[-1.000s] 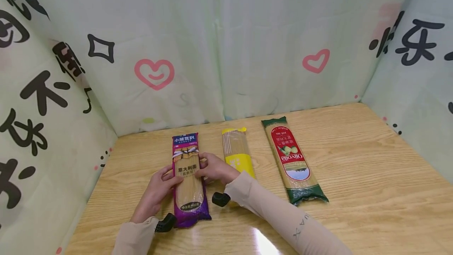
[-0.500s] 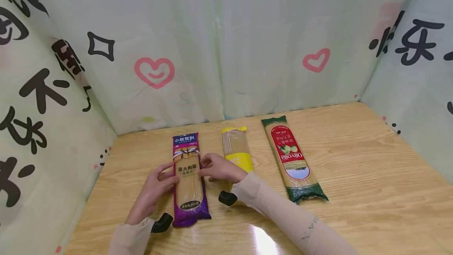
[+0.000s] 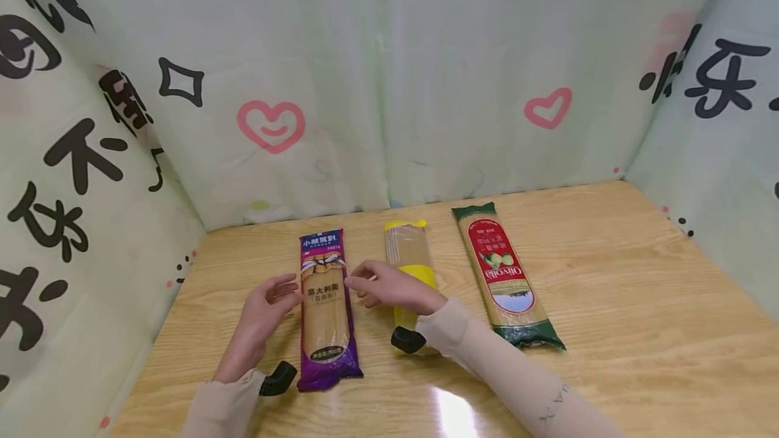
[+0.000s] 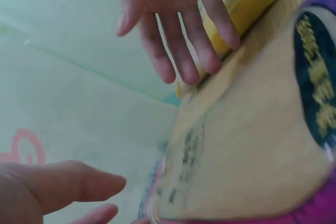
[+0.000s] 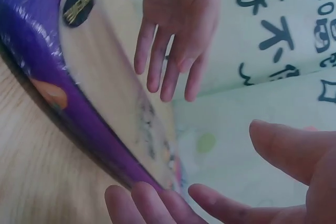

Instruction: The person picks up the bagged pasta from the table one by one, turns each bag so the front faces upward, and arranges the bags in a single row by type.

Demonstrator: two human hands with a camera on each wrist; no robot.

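A purple pasta packet [image 3: 325, 309] of long straight pasta lies face up on the wooden table, its blue end toward the back wall. To its left my left hand [image 3: 266, 309] hovers with loosely extended fingers, a small gap from the packet's edge. My right hand [image 3: 397, 287] is at the packet's right side, fingers relaxed and holding nothing; its fingertips are very near the edge. Both wrist views show the packet lying between the spread hands. A yellow pasta packet [image 3: 406, 245] lies to the right, partly covered by my right hand and forearm.
Further right, a green-ended pasta packet [image 3: 505, 276] with a red label lies slanted on the table [image 3: 627, 276]. A printed curtain [image 3: 389, 86] closes off the back and sides. Dark wrist devices [image 3: 278, 378] sit at both cuffs.
Both hands have let go of the purple packet and drawn apart, left hand leftward and right hand rightward. The packet stays in about the same place; the view has shifted slightly.
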